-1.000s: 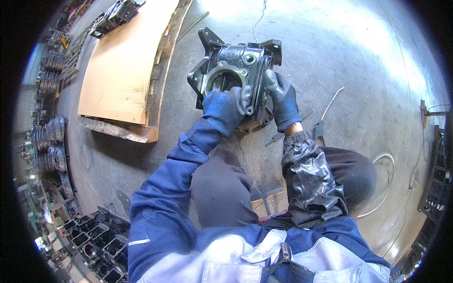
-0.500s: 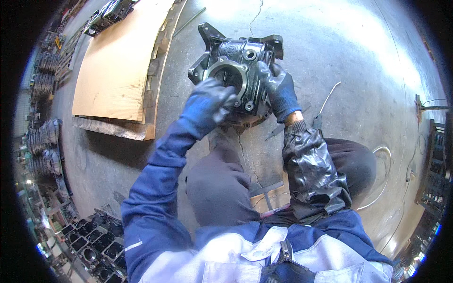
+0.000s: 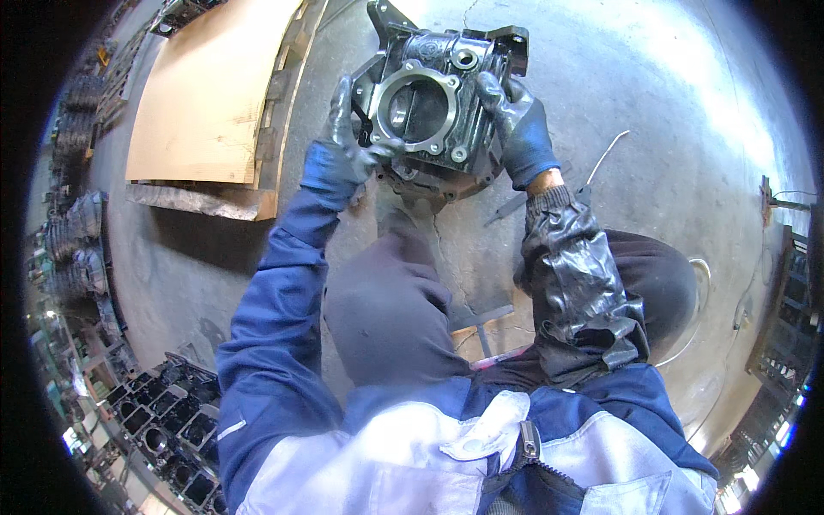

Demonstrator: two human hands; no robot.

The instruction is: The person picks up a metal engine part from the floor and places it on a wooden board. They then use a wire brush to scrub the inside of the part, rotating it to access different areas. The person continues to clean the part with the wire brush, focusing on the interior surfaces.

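Observation:
A black metal gearbox housing (image 3: 442, 163) with a bright machined ring (image 3: 452, 129) around its round bore sits ahead of me on the floor. My left hand (image 3: 339, 154), in a blue glove with dark coating, is at its lower left side. The thumb reaches toward the ring's lower edge, spread apart from the fingers, which point away along the bracket. Some of its fingers are hidden. On the opposite side, my right hand (image 3: 522, 129), gloved alike, grips the housing's right edge. Its thumb lies on top; the other fingertips are out of sight.
A wooden pallet topped with a tan sheet (image 3: 202, 103) lies to the left. Several dark castings (image 3: 163, 429) stand at lower left. A thin tool with a pale cable (image 3: 606, 159) rests on the floor to the right, near my knee. A dark rack (image 3: 785, 300) stands far right.
My left hand has moved from in front of the bore to the housing's left side, its fingers spreading. The right hand stays on the right edge. The whole view has shifted, placing the housing higher.

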